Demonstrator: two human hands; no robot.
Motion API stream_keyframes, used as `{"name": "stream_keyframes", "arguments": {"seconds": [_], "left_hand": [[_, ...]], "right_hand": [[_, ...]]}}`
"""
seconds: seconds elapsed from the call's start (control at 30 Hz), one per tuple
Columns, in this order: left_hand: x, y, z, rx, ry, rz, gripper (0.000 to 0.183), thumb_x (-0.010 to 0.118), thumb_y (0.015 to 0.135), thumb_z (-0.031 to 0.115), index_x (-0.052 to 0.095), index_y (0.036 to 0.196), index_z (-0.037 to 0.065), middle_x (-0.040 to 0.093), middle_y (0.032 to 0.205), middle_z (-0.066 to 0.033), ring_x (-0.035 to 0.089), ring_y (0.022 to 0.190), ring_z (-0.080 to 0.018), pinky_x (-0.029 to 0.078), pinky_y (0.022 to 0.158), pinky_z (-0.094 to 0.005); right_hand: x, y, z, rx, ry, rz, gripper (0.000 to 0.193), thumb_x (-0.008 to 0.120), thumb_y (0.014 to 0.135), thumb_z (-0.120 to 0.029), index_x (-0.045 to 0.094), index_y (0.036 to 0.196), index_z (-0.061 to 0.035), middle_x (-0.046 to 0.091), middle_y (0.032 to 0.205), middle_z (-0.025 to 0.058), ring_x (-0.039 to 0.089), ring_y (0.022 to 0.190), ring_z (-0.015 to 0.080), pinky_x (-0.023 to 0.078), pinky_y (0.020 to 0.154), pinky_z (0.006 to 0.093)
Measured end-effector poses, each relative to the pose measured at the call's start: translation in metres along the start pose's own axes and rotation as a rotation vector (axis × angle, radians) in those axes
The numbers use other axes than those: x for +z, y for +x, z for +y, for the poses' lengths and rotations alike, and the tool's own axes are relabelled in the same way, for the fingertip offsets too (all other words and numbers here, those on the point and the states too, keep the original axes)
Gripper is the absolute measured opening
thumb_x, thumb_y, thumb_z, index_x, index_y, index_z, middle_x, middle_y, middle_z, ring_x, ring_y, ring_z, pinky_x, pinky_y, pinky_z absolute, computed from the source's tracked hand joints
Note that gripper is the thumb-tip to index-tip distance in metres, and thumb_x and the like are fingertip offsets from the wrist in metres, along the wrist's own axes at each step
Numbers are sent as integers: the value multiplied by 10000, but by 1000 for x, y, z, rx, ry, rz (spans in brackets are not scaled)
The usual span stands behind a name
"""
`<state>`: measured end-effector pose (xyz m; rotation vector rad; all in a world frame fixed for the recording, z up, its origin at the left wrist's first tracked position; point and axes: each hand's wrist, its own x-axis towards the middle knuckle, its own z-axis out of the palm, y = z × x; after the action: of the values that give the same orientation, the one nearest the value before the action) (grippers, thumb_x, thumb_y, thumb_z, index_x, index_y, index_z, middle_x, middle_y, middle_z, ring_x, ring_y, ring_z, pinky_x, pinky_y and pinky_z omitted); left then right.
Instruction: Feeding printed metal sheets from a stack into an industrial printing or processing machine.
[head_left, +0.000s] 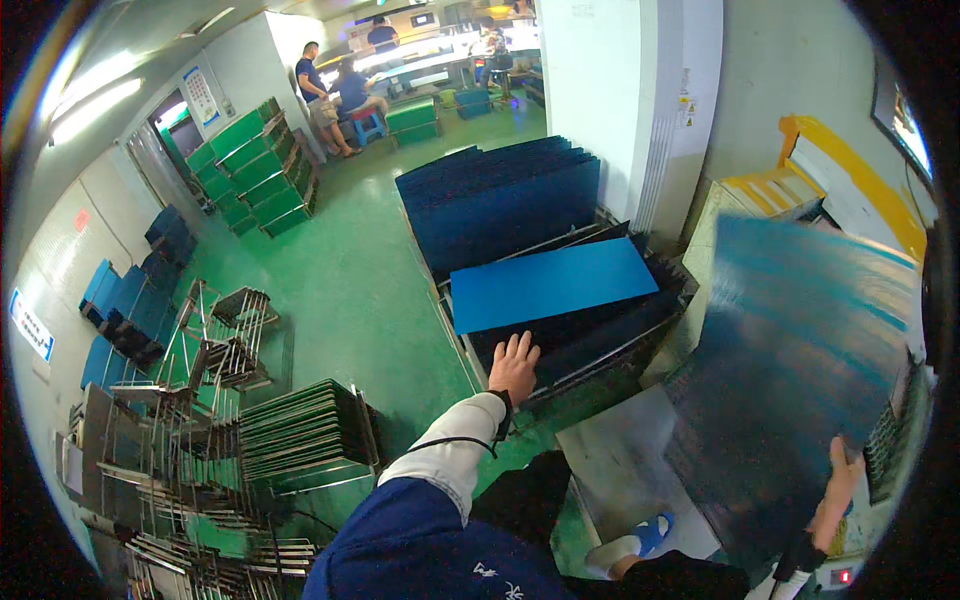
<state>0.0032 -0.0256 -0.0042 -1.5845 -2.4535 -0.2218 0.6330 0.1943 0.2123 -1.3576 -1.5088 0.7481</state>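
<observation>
My left hand (514,370) reaches forward with its fingers spread, just short of the front edge of a flat blue panel (555,283). That panel lies slightly tilted on top of a rack (612,362) of dark upright panels. Whether the fingertips touch a panel is hard to tell. At the right, my right hand (838,490) grips the side edge of a large dark panel (790,390) with a bluish sheen at its upper part. This panel leans at a slant, its lower part above a grey metal plate (635,450) beside my foot.
Behind the blue panel stands a row of dark blue panels (505,200). Metal racks (200,390) and a rack of green boards (305,432) stand on the left floor. Green crates (250,165) are stacked farther back. People (318,95) are at a lit bench. A white cabinet (640,100) rises ahead.
</observation>
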Motion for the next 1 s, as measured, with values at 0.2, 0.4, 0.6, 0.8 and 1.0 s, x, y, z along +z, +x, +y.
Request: {"name": "stream_keyframes", "arguments": {"seconds": [0.2, 0.4, 0.6, 0.8, 1.0], "left_hand": [[2, 2, 2, 13, 0, 8, 677, 779, 798, 255, 556, 1417, 96, 396, 1621, -191, 378, 1481, -397, 329, 1175, -547], [11, 0, -1, 26, -26, 91, 636, 736, 779, 212, 582, 1381, 77, 424, 1599, -204, 409, 1454, -400, 350, 1150, -547], [6, -7, -9, 10, -50, 124, 582, 698, 778, 163, 607, 1345, 69, 451, 1572, -210, 426, 1433, -401, 354, 1140, -559], [-32, 33, 28, 27, -159, -106, 291, 680, 752, 106, 712, 1040, 88, 584, 1329, -179, 570, 1185, -369, 455, 948, -525], [3, -2, -33, -10, -45, 221, 490, 736, 764, 177, 689, 1243, 86, 527, 1513, -154, 494, 1370, -380, 388, 1093, -546]], "right_hand": [[-25, -13, 24, -135, 27, 211, 699, 555, 956, 84, 439, 1617, -108, 557, 1524, 135, 561, 1298, 197, 451, 1095, 312], [-18, -4, 33, 25, 794, 121, 432, 626, 1022, -31, 580, 1451, -23, 661, 1294, 105, 608, 1123, 183, 514, 989, 329], [30, -35, -11, 105, 1093, -151, 198, 630, 1058, -161, 649, 1170, 1, 677, 1019, 100, 622, 923, 183, 535, 873, 304], [23, -40, -8, 272, 1109, -8, 147, 635, 1056, -147, 631, 1123, -16, 681, 1009, 102, 605, 863, 186, 519, 769, 297], [100, -41, -46, 413, 1233, -210, 193, 707, 999, -150, 612, 1078, -1, 680, 1070, 154, 630, 977, 297, 520, 936, 362]]}}
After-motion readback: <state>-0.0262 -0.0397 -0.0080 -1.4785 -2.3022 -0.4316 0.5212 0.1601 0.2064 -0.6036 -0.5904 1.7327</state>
